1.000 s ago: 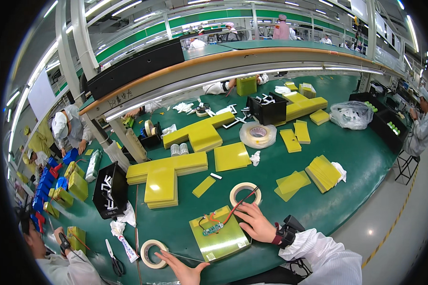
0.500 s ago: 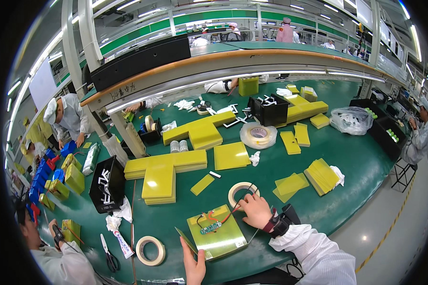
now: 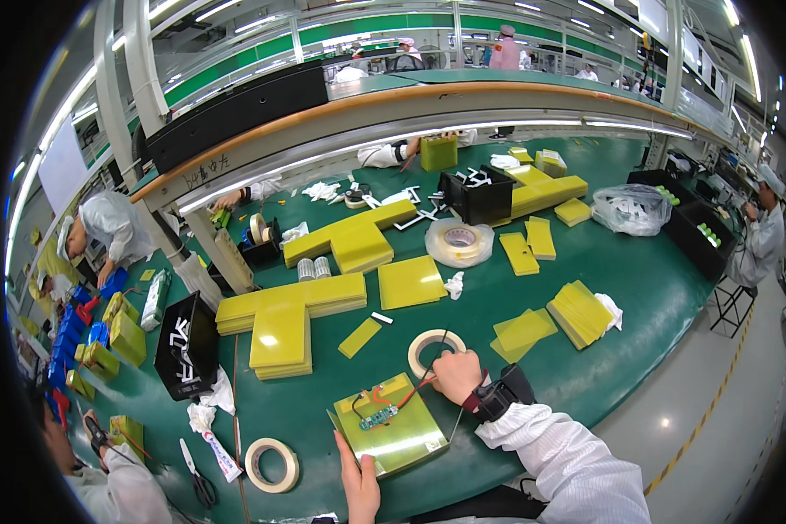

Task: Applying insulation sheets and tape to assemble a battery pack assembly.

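in the head view, the thin yellow panel (image 3: pixel 333 420) that leaned away now sits closer to the yellow block (image 3: pixel 402 441) on the counter (image 3: pixel 603 384), so that side looks nearly covered. the left hand (image 3: pixel 358 480) is partly open, fingers along the panel, thumb against the block. the right hand (image 3: pixel 457 375) curls by the red-and-black leads (image 3: pixel 410 396); i can't tell if it grips them.

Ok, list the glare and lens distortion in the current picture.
Head view, glare: white patch on the nearest T-shaped yellow stack, bright spot on the grey floor; head view, distortion: orange shelf edge arches upward, corners fall black.
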Tool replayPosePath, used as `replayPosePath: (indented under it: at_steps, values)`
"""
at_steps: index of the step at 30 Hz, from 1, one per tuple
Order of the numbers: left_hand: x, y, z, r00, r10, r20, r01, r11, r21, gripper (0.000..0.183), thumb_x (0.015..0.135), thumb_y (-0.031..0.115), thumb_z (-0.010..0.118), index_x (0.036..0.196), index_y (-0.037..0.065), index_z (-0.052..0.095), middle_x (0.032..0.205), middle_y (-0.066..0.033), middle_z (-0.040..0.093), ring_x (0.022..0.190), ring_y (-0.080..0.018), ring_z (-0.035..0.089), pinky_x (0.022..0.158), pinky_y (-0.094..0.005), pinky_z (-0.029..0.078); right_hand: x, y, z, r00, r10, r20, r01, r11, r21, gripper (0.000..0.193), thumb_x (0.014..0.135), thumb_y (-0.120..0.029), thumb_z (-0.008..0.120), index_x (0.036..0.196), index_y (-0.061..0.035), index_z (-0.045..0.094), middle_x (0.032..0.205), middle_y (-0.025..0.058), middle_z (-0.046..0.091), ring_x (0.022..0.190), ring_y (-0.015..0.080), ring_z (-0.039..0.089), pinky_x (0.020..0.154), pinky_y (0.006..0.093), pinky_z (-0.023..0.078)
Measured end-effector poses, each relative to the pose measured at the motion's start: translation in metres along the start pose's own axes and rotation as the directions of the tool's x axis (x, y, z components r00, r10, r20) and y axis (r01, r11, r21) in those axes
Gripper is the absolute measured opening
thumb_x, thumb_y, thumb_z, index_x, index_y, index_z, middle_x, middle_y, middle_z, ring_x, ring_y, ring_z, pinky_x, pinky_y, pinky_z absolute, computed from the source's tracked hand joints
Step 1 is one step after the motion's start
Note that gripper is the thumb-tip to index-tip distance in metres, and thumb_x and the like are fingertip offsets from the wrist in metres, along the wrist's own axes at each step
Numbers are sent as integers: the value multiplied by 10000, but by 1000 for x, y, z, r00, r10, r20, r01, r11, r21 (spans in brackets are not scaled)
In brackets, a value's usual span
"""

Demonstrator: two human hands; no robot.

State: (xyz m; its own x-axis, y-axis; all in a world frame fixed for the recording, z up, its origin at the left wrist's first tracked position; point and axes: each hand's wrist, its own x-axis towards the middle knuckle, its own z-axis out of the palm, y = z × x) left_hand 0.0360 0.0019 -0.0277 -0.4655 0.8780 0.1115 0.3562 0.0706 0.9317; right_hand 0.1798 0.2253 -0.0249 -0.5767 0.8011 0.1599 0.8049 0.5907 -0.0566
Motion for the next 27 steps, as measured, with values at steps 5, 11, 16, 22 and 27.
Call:
replayPosePath:
  at_steps: [5, 11, 16, 22, 27]
  values:
    - [3, -3, 2, 1000, 24, -3, -24, 1000, 20, 548, 989, 172, 429, 1456, -14, 210, 1493, -197, 271, 1364, -297, 274, 1086, -306, 217, 4, 2, 8, 999, 33, -39, -36, 996, -84, 185, 633, -278, 712, 678, -100, 696, 754, 83, 636, 742, 249, 625, 693, 375, 456]
    - [0, -26, 6, 1000, 2, -18, -3, 1000, -30, 527, 1006, 211, 405, 1446, -24, 236, 1493, -185, 279, 1361, -284, 283, 1087, -305, 218, 10, 37, -13, 985, 18, -173, -40, 991, -129, 201, 597, -311, 762, 640, -128, 691, 740, 32, 579, 902, 227, 536, 765, 369, 388]
    - [0, -28, 5, 998, -48, -39, 48, 999, -3, 523, 1012, 237, 383, 1451, -9, 242, 1495, -175, 282, 1358, -277, 289, 1091, -311, 224, 6, 44, -11, 957, 123, -261, -145, 987, -69, 340, 601, -254, 783, 881, -117, 649, 955, 53, 532, 902, 242, 516, 770, 366, 379]
    - [-4, -38, 2, 996, -76, -48, 79, 996, 51, 516, 1013, 227, 374, 1458, 5, 237, 1501, -166, 271, 1357, -272, 291, 1091, -308, 227, 1, 47, -34, 861, 181, -475, -76, 970, 232, 410, 640, -188, 771, 923, -46, 510, 968, 105, 471, 806, 256, 570, 625, 361, 499]
    - [-1, -32, 0, 999, -9, -45, 12, 998, 56, 508, 1013, 209, 370, 1459, 5, 234, 1506, -164, 259, 1360, -264, 283, 1091, -306, 231, -15, 48, -43, 942, 219, -255, -84, 887, 454, 429, 708, -178, 756, 940, 5, 446, 878, 195, 504, 649, 360, 604, 549, 420, 498]
